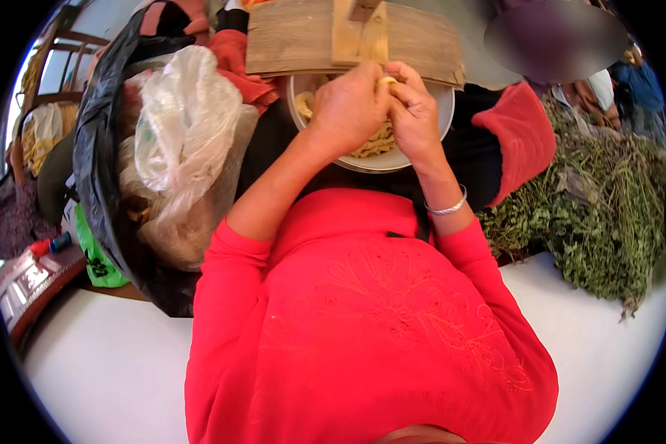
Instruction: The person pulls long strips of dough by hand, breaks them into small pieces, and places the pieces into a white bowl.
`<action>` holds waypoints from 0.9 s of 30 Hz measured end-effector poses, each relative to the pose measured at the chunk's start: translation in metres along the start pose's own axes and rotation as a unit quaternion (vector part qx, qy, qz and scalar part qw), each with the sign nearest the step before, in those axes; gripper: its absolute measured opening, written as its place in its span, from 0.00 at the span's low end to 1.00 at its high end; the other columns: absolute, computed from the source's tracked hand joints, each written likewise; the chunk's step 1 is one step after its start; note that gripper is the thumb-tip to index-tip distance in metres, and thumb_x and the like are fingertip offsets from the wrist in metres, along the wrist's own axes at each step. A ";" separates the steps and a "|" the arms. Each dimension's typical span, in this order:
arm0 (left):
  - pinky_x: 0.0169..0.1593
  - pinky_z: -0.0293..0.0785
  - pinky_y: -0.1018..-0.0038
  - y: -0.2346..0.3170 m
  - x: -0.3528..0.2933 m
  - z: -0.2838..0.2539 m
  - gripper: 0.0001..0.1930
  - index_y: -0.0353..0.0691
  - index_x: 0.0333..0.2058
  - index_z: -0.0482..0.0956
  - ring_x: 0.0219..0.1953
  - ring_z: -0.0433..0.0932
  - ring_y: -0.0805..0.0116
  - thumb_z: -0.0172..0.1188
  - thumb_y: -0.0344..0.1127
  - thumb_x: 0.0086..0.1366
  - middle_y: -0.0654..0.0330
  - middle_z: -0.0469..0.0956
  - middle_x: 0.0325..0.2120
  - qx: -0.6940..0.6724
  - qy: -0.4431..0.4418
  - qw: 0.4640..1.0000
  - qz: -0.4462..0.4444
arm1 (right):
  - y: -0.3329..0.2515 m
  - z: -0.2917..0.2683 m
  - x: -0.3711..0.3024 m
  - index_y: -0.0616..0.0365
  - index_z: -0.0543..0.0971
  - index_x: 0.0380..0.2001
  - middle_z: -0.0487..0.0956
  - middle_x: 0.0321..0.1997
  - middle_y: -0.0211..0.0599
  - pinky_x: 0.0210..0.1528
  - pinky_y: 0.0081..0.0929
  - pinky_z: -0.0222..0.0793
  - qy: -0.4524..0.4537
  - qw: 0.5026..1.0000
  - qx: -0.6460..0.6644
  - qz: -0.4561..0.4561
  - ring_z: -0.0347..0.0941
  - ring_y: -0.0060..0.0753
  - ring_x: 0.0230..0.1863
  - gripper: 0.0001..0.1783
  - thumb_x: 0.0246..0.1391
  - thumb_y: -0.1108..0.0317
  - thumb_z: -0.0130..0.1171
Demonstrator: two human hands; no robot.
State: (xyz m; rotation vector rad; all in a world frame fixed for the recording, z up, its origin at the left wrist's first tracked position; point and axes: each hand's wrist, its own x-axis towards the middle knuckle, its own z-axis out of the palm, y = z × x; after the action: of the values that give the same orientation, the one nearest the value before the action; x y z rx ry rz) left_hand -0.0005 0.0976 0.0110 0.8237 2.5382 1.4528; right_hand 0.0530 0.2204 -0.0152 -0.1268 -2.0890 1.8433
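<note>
My left hand [350, 108] and my right hand [416, 117] meet over a white basin [445, 103]. Their fingertips close around a small, pale yellow curved piece [388, 79]; its exact kind is not clear. More pale yellow, crumbly-looking pieces [379, 145] lie in the basin below, partly covered by my hands. At the basin's left inner side sits a larger curved chunk [304, 104]. Just beyond my fingers, a wooden board [292, 38] spans the basin's far part, with a narrower upright wooden block [359, 33] on it.
At my left stands a black plastic bag [100, 148] with clear plastic bags [189, 122] bulging inside. A pile of dried green plants [607, 214] lies on the right. Beside the basin is red cloth [522, 140]. Another person [15, 211] is at the far left edge.
</note>
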 end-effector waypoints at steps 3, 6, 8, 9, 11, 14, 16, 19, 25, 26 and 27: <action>0.30 0.71 0.68 -0.022 0.006 0.009 0.09 0.34 0.30 0.73 0.25 0.76 0.62 0.51 0.34 0.64 0.52 0.77 0.22 -0.174 0.032 0.983 -0.047 | -0.011 0.004 0.002 0.69 0.79 0.31 0.71 0.48 0.38 0.47 0.22 0.66 0.050 0.994 -0.059 -0.073 0.70 0.28 0.45 0.05 0.49 0.80 0.58; 0.27 0.67 0.78 -0.033 -0.011 0.012 0.09 0.36 0.32 0.73 0.24 0.69 0.78 0.51 0.35 0.66 0.64 0.73 0.22 -0.422 -0.049 0.889 -0.170 | -0.012 0.006 -0.002 0.67 0.80 0.31 0.71 0.47 0.39 0.49 0.22 0.64 0.069 0.996 -0.014 -0.060 0.68 0.29 0.47 0.05 0.47 0.80 0.59; 0.27 0.64 0.82 -0.039 -0.035 -0.001 0.08 0.36 0.34 0.73 0.23 0.66 0.83 0.51 0.35 0.67 0.68 0.72 0.23 -0.496 -0.118 0.834 -0.211 | -0.009 0.003 -0.008 0.66 0.81 0.31 0.71 0.48 0.39 0.50 0.22 0.64 0.075 0.996 0.013 -0.038 0.68 0.29 0.48 0.05 0.47 0.78 0.60; 0.25 0.60 0.84 -0.039 -0.044 -0.004 0.07 0.38 0.35 0.73 0.22 0.64 0.84 0.51 0.35 0.67 0.68 0.71 0.22 -0.481 -0.113 0.845 -0.204 | -0.005 -0.001 -0.011 0.65 0.81 0.31 0.71 0.48 0.39 0.50 0.22 0.64 0.077 0.996 0.025 -0.028 0.68 0.29 0.49 0.05 0.48 0.77 0.60; 0.20 0.51 0.88 -0.039 -0.056 -0.010 0.06 0.40 0.37 0.72 0.18 0.59 0.87 0.50 0.35 0.68 0.70 0.68 0.21 -0.450 -0.104 0.866 -0.190 | 0.003 -0.011 -0.013 0.64 0.81 0.33 0.72 0.49 0.39 0.51 0.22 0.64 0.046 0.999 0.028 -0.006 0.68 0.28 0.50 0.06 0.49 0.75 0.61; 0.26 0.64 0.82 -0.048 -0.051 -0.013 0.03 0.38 0.35 0.72 0.23 0.69 0.79 0.55 0.29 0.64 0.64 0.71 0.22 -0.187 -0.039 0.982 -0.013 | -0.001 -0.028 -0.003 0.61 0.78 0.42 0.72 0.52 0.37 0.51 0.21 0.65 0.007 0.998 0.042 0.037 0.68 0.24 0.50 0.13 0.56 0.66 0.58; 0.32 0.71 0.77 -0.042 -0.040 -0.017 0.04 0.35 0.35 0.72 0.26 0.74 0.73 0.57 0.25 0.61 0.60 0.73 0.25 -0.040 -0.015 0.996 0.076 | -0.015 -0.043 0.013 0.60 0.77 0.44 0.77 0.42 0.32 0.47 0.19 0.67 -0.004 1.000 -0.001 0.027 0.71 0.20 0.43 0.16 0.57 0.61 0.58; 0.31 0.70 0.77 -0.034 -0.025 -0.015 0.05 0.35 0.35 0.72 0.25 0.74 0.71 0.58 0.25 0.61 0.59 0.74 0.25 0.032 -0.015 0.984 0.172 | -0.023 -0.047 0.034 0.61 0.79 0.40 0.78 0.31 0.28 0.40 0.18 0.70 -0.154 0.981 -0.077 0.086 0.72 0.19 0.36 0.15 0.56 0.61 0.60; 0.26 0.63 0.83 -0.030 -0.004 -0.009 0.04 0.37 0.33 0.71 0.23 0.67 0.83 0.58 0.27 0.63 0.69 0.71 0.21 -0.247 -0.107 0.963 -0.016 | -0.039 -0.046 0.048 0.61 0.79 0.35 0.78 0.24 0.29 0.29 0.16 0.71 -0.280 0.911 0.011 0.303 0.73 0.17 0.23 0.09 0.55 0.67 0.59; 0.26 0.59 0.87 -0.038 0.000 -0.009 0.04 0.37 0.33 0.71 0.24 0.64 0.87 0.57 0.29 0.64 0.73 0.69 0.22 -0.280 -0.113 0.952 -0.046 | -0.032 -0.056 0.052 0.61 0.79 0.35 0.77 0.23 0.28 0.29 0.16 0.71 -0.280 0.915 0.028 0.289 0.72 0.16 0.23 0.09 0.55 0.67 0.60; 0.27 0.59 0.87 -0.038 0.003 -0.011 0.04 0.38 0.33 0.71 0.24 0.64 0.86 0.56 0.30 0.64 0.72 0.69 0.22 -0.298 -0.125 0.945 -0.056 | -0.030 -0.061 0.057 0.61 0.79 0.35 0.76 0.23 0.28 0.28 0.16 0.70 -0.281 0.918 0.044 0.275 0.72 0.16 0.22 0.09 0.54 0.67 0.60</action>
State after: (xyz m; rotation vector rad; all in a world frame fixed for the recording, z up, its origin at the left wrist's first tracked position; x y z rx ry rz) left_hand -0.0220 0.0756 -0.0136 0.6874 1.7732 1.7944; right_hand 0.0239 0.2899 0.0311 -0.1962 -2.5264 2.5459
